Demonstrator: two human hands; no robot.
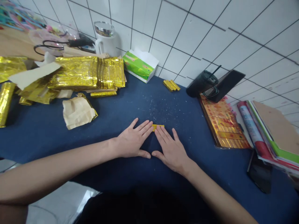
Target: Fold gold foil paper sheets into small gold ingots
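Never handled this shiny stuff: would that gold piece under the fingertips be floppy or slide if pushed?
The gold piece looks thin and flat, so probably light. Like the crumpled gold sheets, it likely creases easily. On the blue cloth, under the left hand and right hand, it probably won't slide.

We note a blue-clothed table (112, 124). Gold foil sheets (86, 73) lie left of the tissue box (137, 67), a folded gold strip (158, 126) well in front.

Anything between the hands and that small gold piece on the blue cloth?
Nothing visible. The left hand and right hand lie flat on the cloth, fingertips on the gold piece. Crumpled paper lies apart, off to the left.
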